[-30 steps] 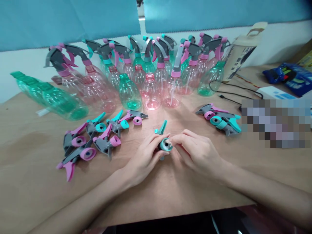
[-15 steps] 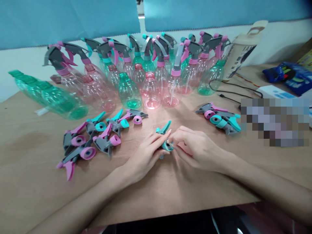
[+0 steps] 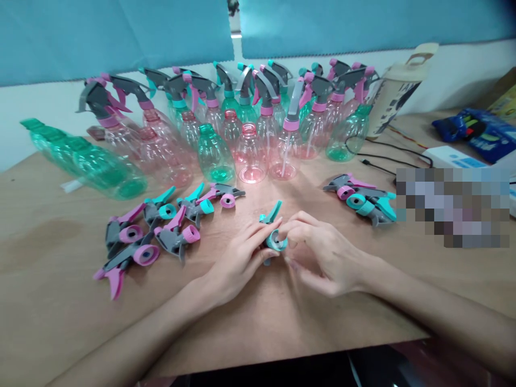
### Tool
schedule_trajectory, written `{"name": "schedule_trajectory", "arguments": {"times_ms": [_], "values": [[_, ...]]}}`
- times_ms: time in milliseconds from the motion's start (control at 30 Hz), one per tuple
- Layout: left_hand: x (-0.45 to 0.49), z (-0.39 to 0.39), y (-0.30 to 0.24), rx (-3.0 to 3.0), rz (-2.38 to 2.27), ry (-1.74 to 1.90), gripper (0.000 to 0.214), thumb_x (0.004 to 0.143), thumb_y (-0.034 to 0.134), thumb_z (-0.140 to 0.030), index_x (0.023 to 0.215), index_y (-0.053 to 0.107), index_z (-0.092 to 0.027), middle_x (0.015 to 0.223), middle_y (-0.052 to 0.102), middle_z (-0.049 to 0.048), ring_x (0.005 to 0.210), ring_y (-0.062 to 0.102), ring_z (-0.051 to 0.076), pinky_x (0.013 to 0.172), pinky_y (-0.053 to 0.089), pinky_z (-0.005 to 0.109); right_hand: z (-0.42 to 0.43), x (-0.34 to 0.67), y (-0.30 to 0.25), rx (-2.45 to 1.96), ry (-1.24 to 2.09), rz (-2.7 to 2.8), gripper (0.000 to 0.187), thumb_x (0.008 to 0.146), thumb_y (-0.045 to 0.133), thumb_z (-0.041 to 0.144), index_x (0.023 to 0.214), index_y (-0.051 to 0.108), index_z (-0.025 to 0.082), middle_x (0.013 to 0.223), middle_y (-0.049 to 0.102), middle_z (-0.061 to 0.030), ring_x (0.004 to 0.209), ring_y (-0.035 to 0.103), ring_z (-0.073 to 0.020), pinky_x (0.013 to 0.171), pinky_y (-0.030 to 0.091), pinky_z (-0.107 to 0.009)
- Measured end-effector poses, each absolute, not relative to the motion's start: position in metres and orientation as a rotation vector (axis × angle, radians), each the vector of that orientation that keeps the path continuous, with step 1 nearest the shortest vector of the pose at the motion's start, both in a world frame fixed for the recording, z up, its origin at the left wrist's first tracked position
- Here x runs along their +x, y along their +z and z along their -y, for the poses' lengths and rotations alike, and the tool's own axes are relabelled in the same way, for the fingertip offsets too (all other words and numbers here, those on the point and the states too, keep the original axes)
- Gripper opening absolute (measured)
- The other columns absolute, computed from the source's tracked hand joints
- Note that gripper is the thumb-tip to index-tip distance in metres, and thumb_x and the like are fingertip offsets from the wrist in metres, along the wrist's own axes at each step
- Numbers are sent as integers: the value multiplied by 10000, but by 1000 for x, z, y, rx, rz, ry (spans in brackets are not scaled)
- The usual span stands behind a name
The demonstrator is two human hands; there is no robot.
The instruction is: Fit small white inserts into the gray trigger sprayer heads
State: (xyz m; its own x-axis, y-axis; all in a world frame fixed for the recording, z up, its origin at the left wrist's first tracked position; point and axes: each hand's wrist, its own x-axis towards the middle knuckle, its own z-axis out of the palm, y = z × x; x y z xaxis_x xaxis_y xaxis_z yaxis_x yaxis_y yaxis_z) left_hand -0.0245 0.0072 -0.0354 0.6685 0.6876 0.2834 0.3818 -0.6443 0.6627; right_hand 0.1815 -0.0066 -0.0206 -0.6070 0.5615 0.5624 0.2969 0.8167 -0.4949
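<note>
A teal-and-grey trigger spray head [image 3: 276, 242] rests in my left hand [image 3: 242, 257], its round collar turned up toward me. My left fingers close round its sides, and the teal trigger sticks up beyond them. At the collar's right side is my right hand [image 3: 322, 252], with a bent index fingertip at the opening. The right thumb stands apart, lower down, and I see nothing held between it and the index finger. A whitish part shows inside the collar. To the left lie several loose spray heads [image 3: 177, 236], pink or teal with grey.
Pink and green clear bottles [image 3: 250, 156], some topped with spray heads, stand along the back. Green bottles [image 3: 121, 180] line the left side. More spray heads [image 3: 365, 200] lie at right, near a black cable [image 3: 387, 153], a cream tumbler [image 3: 395, 99] and a blue packet [image 3: 479, 131].
My right thumb has moved down, away from the index finger and the collar. The left hand keeps its hold on the spray head. The view has shifted slightly.
</note>
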Motion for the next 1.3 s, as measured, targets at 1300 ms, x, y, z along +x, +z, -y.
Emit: {"name": "schedule_trajectory", "arguments": {"times_ms": [1300], "values": [[-22, -8, -33, 2344, -801, 682, 345, 937, 466, -196, 1278, 491, -240, 1083, 581, 56, 975, 527, 193, 861, 456, 340, 11, 171, -23, -757, 357, 2219, 167, 873, 401, 59, 981, 433, 183, 952, 572, -96, 867, 545, -199, 726, 499, -354]]}}
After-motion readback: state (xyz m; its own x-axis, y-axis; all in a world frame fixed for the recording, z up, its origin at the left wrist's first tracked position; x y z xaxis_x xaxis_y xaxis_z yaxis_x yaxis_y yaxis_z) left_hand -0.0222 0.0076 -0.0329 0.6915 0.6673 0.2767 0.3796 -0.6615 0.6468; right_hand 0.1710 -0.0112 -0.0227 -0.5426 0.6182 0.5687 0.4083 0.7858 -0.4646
